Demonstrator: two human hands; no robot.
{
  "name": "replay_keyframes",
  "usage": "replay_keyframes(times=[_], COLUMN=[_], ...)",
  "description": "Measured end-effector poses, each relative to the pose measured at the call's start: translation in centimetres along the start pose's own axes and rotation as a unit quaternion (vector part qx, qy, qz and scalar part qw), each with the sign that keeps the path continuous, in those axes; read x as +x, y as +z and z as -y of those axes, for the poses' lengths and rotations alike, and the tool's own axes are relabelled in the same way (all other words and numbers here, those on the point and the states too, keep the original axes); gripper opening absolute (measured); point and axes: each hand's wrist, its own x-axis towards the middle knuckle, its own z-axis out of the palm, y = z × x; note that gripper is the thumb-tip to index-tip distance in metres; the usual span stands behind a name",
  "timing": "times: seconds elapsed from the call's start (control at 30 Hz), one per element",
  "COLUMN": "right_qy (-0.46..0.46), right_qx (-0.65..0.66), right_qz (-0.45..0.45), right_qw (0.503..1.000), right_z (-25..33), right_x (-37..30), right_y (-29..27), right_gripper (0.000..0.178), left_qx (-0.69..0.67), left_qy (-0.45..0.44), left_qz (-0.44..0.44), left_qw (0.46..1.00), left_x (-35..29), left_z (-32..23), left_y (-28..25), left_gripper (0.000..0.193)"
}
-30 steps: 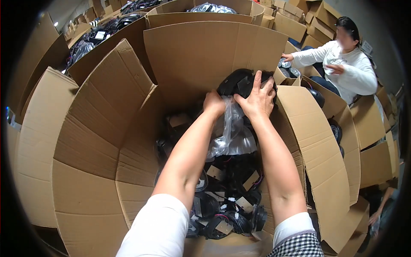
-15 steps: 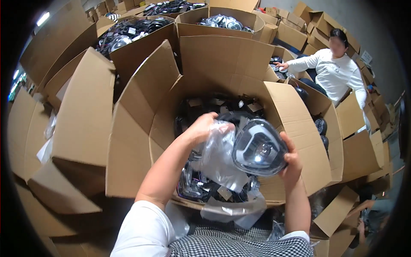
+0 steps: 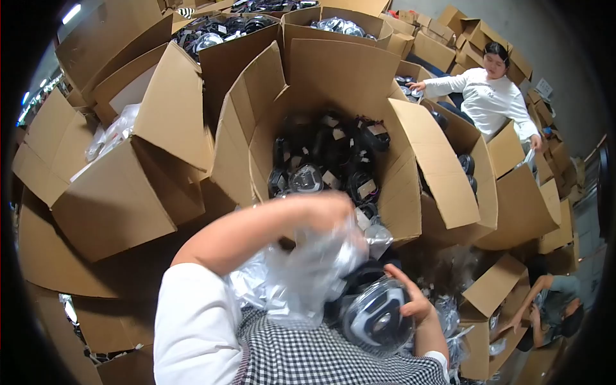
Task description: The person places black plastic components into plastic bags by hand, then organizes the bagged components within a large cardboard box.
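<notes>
Close to my body, my right hand [image 3: 412, 299] holds a round motorcycle-style headlight [image 3: 378, 317] with a clear lens and a black back, its thumb and fingers at the edge. A crumpled clear plastic bag [image 3: 298, 276] hangs beside the lamp from my left hand [image 3: 333, 215], which is closed on it and blurred by motion. Whether the bag still touches the headlight I cannot tell. Beyond my hands stands a large open cardboard box [image 3: 346, 70]; inside lie several black lamp units, one with a clear lens [image 3: 305, 179].
To the left, an open carton [image 3: 163, 112] shows plastic bags [image 3: 114, 135]. More lamp-filled boxes [image 3: 221, 61] stand at the back. A co-worker in a white top [image 3: 491, 96] reaches into a box at the right; another person [image 3: 545, 301] is at the lower right.
The headlight has come back from over the box toward my body. My left hand has drawn the plastic bag nearer too, and the view has shifted.
</notes>
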Motion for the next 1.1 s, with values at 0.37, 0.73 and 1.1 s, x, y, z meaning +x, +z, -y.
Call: replay_keyframes(times=[0.37, 0.73, 1.1], right_qy=[-0.169, -0.269, -0.227], right_qx=[0.122, -0.686, -0.517], right_qz=[0.141, -0.26, 0.101], right_qw=[0.968, 0.624, 0.819], right_z=[6.0, 10.7, 24.9], right_x=[11.7, 21.9, 18.0], right_y=[4.9, 3.8, 11.5], right_gripper=[0.105, 0.094, 0.047], left_qx=[0.042, -0.496, 0.077], left_qy=[-0.161, 0.046, 0.226], left_qz=[-0.327, -0.401, -0.767], left_qw=[0.93, 0.769, 0.595], left_x=[-1.8, -9.4, -6.3], left_z=[1.6, 4.0, -1.1], left_y=[-7.7, 5.1, -3.8], left_gripper=[0.044, 0.024, 0.014])
